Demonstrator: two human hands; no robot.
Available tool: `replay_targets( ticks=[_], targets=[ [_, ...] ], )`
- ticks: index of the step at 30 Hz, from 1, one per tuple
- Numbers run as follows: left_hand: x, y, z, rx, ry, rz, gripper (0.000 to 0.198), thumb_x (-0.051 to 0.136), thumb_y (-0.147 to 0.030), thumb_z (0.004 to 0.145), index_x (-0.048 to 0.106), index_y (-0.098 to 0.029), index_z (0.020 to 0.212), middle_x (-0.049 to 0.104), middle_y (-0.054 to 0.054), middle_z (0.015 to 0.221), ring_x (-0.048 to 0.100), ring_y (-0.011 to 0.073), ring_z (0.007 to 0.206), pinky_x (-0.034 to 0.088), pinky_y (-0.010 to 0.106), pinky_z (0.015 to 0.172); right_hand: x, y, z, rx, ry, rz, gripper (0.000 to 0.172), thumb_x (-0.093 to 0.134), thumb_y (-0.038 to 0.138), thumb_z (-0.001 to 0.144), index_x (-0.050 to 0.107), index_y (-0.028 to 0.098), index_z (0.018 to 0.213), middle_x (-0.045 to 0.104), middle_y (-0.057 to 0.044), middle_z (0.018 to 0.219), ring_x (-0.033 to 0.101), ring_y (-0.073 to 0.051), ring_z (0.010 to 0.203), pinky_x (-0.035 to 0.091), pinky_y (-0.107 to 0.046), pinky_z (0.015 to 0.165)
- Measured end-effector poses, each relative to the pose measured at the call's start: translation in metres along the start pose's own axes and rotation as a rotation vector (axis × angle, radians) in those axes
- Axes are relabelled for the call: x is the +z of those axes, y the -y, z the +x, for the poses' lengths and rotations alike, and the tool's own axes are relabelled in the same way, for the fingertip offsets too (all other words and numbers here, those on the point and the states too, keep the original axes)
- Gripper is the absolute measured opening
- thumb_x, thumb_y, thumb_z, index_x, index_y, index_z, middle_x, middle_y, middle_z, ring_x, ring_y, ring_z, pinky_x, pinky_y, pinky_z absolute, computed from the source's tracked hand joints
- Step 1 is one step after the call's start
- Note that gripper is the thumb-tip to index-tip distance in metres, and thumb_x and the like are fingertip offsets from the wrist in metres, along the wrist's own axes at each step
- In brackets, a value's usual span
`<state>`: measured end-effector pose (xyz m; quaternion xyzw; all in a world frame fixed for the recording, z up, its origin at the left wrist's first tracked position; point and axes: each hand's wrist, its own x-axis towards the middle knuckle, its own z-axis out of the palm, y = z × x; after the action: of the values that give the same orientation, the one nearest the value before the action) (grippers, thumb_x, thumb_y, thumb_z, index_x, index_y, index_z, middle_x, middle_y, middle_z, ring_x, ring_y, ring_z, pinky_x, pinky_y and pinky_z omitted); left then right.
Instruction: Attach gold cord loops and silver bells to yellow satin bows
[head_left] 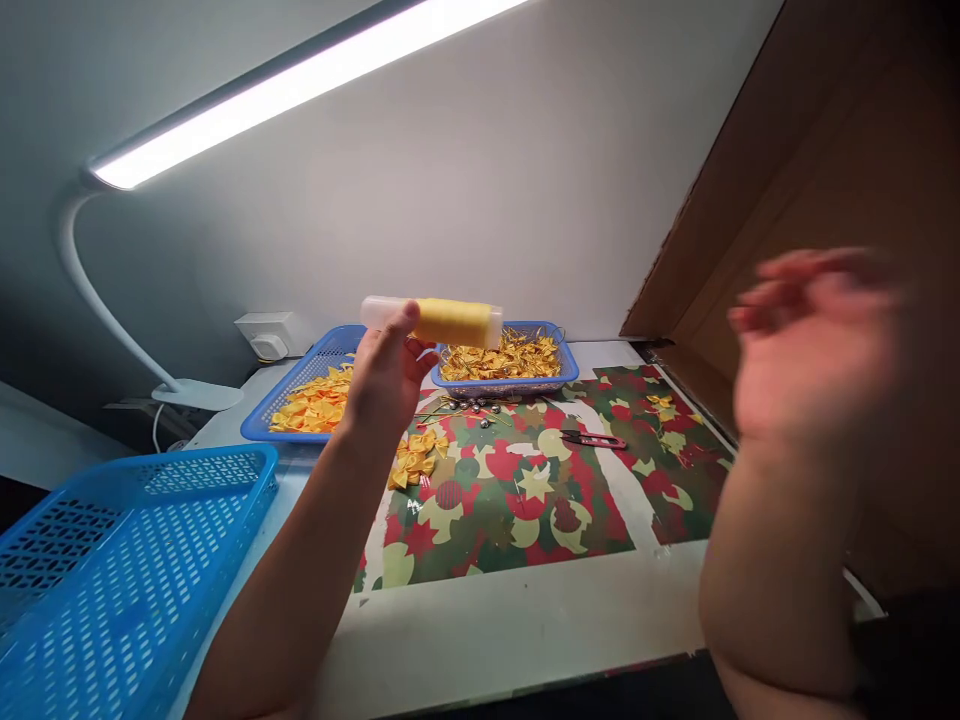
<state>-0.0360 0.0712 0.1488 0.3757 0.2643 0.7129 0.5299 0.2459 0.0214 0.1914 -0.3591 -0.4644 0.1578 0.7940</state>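
A spool of yellow thread [454, 322] on a pale plastic core lies nearly level in my left hand [381, 378]. My left thumb presses on its near side, with the fingers behind and below it. My right hand [817, 350] is raised at the far right, in front of the brown cardboard. Motion smears its fingers, and whether anything is between them cannot be made out. Below the spool, several yellow ribbon bows [418, 458] lie on the camouflage-patterned sheet [487, 540]. Thread snips [594, 440] rest farther right on it.
A blue basket [506, 387] of gold bows stands at the back, beside another basket [262, 420] with yellow bows. A larger blue basket [172, 560] is at the left. Small silver bells [485, 423] lie mid-table. A lamp [300, 90] arches above; cardboard [750, 230] walls the right.
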Motion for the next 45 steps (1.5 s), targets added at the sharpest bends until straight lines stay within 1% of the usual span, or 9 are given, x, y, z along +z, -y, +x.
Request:
replay_targets(
  ticks=[7,10,13,16,23,31,39,42,45],
  targets=[
    [0.015,0.012,-0.017,-0.066,0.166,0.056,0.041,0.085,-0.043,0.061,0.069,-0.017,0.088,0.069,0.006,0.085,0.068,0.0177,0.079,0.055,0.023,0.062,0.058,-0.033,-0.042,0.698,0.992,0.168,0.060,0.080,0.043,0.067,0.054,0.025,0.118,0.057,-0.010,0.121,0.060,-0.023,0.104,0.054,-0.033,0.078],
    [0.017,0.014,-0.018,-0.085,0.179,0.056,0.044,0.086,-0.043,0.060,0.070,-0.016,0.090,0.070,0.007,0.086,0.069,0.0191,0.082,0.056,0.023,0.064,0.054,-0.044,-0.039,0.809,1.197,0.307,0.049,0.076,0.049,0.074,0.057,0.023,0.111,0.061,-0.004,0.091,0.061,-0.016,0.080,0.053,-0.028,0.071],
    [0.015,0.015,-0.016,-0.080,0.162,0.059,0.041,0.087,-0.040,0.060,0.070,-0.015,0.089,0.071,0.007,0.088,0.070,0.0183,0.083,0.057,0.021,0.066,0.050,-0.047,-0.035,0.851,1.253,0.339,0.037,0.069,0.054,0.079,0.059,0.019,0.085,0.038,0.007,0.058,0.037,-0.007,0.049,0.040,-0.022,0.050],
    [0.012,0.014,-0.011,-0.058,0.102,0.059,0.039,0.087,-0.037,0.059,0.069,-0.015,0.086,0.071,0.006,0.085,0.070,0.0160,0.077,0.057,0.019,0.065,0.045,-0.044,-0.027,0.777,1.078,0.296,0.048,0.069,0.055,0.078,0.042,0.020,0.060,0.022,0.009,0.052,0.020,-0.005,0.045,0.024,-0.020,0.042],
    [-0.003,0.005,0.005,0.004,-0.019,0.088,0.037,0.088,-0.038,0.058,0.068,-0.019,0.083,0.071,0.004,0.082,0.069,0.0159,0.072,0.054,0.018,0.055,0.022,-0.044,0.008,0.540,0.499,0.150,0.052,0.062,0.039,0.079,0.023,0.021,0.051,0.016,0.008,0.046,0.012,-0.007,0.042,0.014,-0.022,0.039],
    [-0.024,-0.011,0.022,0.260,-0.323,0.078,0.034,0.083,-0.042,0.061,0.066,-0.026,0.085,0.067,0.000,0.089,0.066,0.0159,0.082,0.044,0.020,0.056,-0.018,-0.045,0.041,0.221,0.009,0.127,0.042,0.041,0.021,0.086,0.020,0.019,0.049,0.013,0.007,0.043,0.011,-0.008,0.040,0.017,-0.023,0.042],
    [-0.035,-0.019,0.030,0.326,-0.429,0.038,0.036,0.080,-0.038,0.066,0.062,-0.020,0.091,0.063,0.000,0.092,0.059,0.0135,0.082,0.042,0.023,0.061,-0.039,-0.048,0.054,-0.096,-0.426,0.114,0.045,0.023,0.014,0.096,0.021,0.019,0.051,0.026,0.005,0.051,0.024,-0.007,0.047,0.025,-0.019,0.049],
    [-0.036,-0.024,0.029,0.392,-0.454,0.044,0.019,0.063,-0.037,0.089,0.063,-0.019,0.087,0.059,0.000,0.091,0.058,0.0146,0.096,0.024,0.024,0.054,-0.043,-0.046,0.053,-0.152,-0.560,0.095,0.044,0.028,0.022,0.098,0.019,0.020,0.055,0.023,0.005,0.055,0.020,-0.007,0.048,0.021,-0.020,0.048],
    [-0.036,-0.030,0.027,0.380,-0.415,0.065,0.047,0.019,-0.032,0.108,0.056,-0.008,0.091,0.053,0.003,0.093,0.052,0.0184,0.110,0.003,0.043,0.058,-0.041,-0.045,0.051,-0.167,-0.604,0.052,0.043,0.028,0.026,0.099,0.019,0.020,0.057,0.022,0.005,0.058,0.019,-0.008,0.049,0.020,-0.023,0.049]
  ],
)
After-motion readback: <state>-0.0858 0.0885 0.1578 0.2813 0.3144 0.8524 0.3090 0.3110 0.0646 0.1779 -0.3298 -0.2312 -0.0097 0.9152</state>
